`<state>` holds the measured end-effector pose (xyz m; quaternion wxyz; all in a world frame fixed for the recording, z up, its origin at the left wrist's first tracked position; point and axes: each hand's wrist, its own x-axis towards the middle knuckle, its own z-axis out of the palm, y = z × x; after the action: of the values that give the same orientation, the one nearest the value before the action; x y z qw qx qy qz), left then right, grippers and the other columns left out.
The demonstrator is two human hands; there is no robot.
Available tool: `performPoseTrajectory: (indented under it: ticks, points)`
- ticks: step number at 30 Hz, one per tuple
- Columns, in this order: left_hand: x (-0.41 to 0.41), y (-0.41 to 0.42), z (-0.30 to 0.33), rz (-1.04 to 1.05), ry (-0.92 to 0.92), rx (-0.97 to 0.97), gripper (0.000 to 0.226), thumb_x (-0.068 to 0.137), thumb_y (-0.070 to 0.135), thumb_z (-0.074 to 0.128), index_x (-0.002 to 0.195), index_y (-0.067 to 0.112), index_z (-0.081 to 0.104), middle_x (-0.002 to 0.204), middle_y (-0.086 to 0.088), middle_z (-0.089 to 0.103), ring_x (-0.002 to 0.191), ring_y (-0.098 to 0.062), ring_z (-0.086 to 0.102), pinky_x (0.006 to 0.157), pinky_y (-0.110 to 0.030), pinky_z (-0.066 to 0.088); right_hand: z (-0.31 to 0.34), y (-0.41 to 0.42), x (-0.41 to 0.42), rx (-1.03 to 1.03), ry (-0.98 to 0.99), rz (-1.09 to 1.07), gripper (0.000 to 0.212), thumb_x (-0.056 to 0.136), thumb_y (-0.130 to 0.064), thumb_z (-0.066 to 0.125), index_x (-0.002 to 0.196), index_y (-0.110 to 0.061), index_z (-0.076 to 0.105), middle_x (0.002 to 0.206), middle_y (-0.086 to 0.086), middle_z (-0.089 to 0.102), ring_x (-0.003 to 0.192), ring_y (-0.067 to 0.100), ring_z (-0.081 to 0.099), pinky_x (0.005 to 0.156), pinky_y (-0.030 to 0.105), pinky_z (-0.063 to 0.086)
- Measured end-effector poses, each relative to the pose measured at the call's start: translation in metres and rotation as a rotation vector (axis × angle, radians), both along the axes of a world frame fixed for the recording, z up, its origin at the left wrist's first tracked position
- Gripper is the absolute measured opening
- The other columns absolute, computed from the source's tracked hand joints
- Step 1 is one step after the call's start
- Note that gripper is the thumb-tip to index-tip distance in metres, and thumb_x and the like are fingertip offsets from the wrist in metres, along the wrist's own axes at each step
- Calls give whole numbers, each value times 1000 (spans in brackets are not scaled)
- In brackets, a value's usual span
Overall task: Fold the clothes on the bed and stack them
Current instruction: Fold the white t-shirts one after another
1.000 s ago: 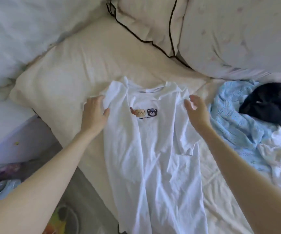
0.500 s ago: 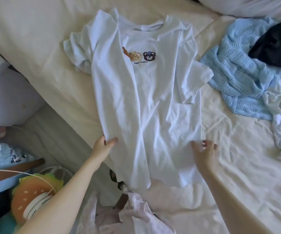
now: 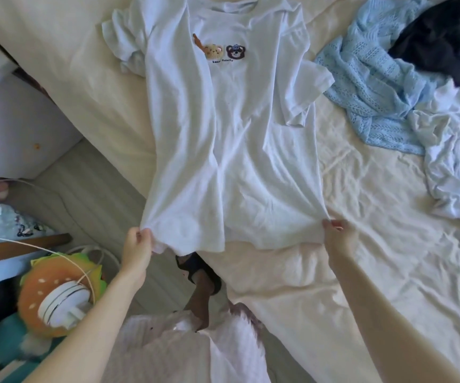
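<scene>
So at 8 o'clock there's a burger-shaped plush [image 3: 57,288] down on the floor beside the bed [image 3: 361,272]. Left hand [image 3: 137,244] pinches the bottom-left hem corner of the white bear-print t-shirt [image 3: 223,147], which lies face up from centre up to 12 o'clock. Right hand [image 3: 338,233] pinches the bottom-right hem corner. At 2 o'clock: light blue knit sweater [image 3: 367,87], black garment [image 3: 444,37], plus a crumpled white garment [image 3: 455,167] at 3.

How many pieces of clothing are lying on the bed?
4: a white T-shirt spread out in front, a blue knit, a black garment and a crumpled white one at right. More may be hidden.
</scene>
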<state>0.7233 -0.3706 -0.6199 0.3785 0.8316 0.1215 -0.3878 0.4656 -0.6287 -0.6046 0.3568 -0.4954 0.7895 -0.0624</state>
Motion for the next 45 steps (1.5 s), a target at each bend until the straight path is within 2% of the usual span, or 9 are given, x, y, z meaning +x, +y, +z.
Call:
performPoseTrajectory:
  ticks: [4, 10, 15, 19, 29, 32, 39, 42, 45]
  points:
    - [1, 10, 9, 81, -147, 19, 20, 100, 22, 38, 111, 7, 45, 81, -7, 48, 73, -24, 46, 57, -32, 33, 8, -21, -14, 86, -165, -236, 32, 92, -11, 38, 107, 14, 49, 80, 7, 44, 76, 23, 41, 71, 38, 40]
    - [-11, 15, 24, 175, -231, -28, 20, 98, 33, 43, 106, 15, 48, 102, -5, 51, 92, -20, 48, 78, -32, 37, 21, -48, -24, 103, -293, -176, 28, 91, -40, 53, 102, -14, 57, 94, 5, 53, 85, 18, 50, 75, 33, 40]
    - [-29, 18, 35, 161, -348, 38, 12, 98, 18, 39, 105, 11, 46, 83, -1, 47, 86, -20, 44, 74, -31, 34, 23, -62, -47, 15, -219, -155, 21, 87, -26, 63, 80, -9, 54, 75, 4, 51, 76, 21, 48, 53, 21, 39]
    - [-45, 16, 35, 117, -407, 138, 21, 98, 14, 39, 110, -1, 48, 83, -9, 50, 84, -24, 44, 72, -36, 36, 25, -63, -63, -175, -56, -178, 28, 89, -26, 56, 104, -2, 55, 88, 7, 53, 84, 21, 49, 70, 29, 38]
    - [-82, 26, 9, -183, 77, 375, 11, 93, 14, 54, 99, 7, 49, 101, -16, 54, 82, -27, 48, 69, -34, 39, 11, -63, -101, 34, 343, 47, 28, 96, -23, 44, 111, -2, 52, 115, 26, 58, 108, 41, 54, 97, 47, 41]
    - [-75, 14, 11, -203, 212, 346, 24, 92, 11, 56, 114, 5, 50, 109, -17, 55, 90, -28, 50, 80, -37, 43, 7, -68, -96, 79, 370, 60, 32, 92, -16, 48, 120, 2, 49, 125, 24, 53, 118, 40, 49, 101, 49, 38]
    - [-59, -10, 3, -297, 259, 201, 46, 95, 27, 54, 138, 14, 42, 141, -11, 42, 127, -27, 43, 104, -41, 38, -9, -79, -96, 139, 210, 157, 40, 93, -31, 48, 65, -2, 50, 58, 8, 42, 59, 28, 44, 53, 32, 32]
    - [-52, -16, -8, -213, 197, 132, 65, 95, 28, 54, 149, 18, 20, 152, -7, 28, 137, -25, 31, 111, -43, 30, -18, -84, -99, 106, 186, 188, 44, 89, -30, 54, 54, -13, 34, 52, 3, 29, 49, 22, 31, 47, 31, 20]
    - [-38, -34, -20, -96, 85, -17, 61, 94, 22, 56, 147, 18, 26, 146, -3, 38, 128, -20, 42, 102, -32, 37, -26, -84, -103, 121, 170, 206, 39, 85, -24, 55, 54, -13, 34, 54, 3, 30, 49, 20, 30, 49, 31, 21]
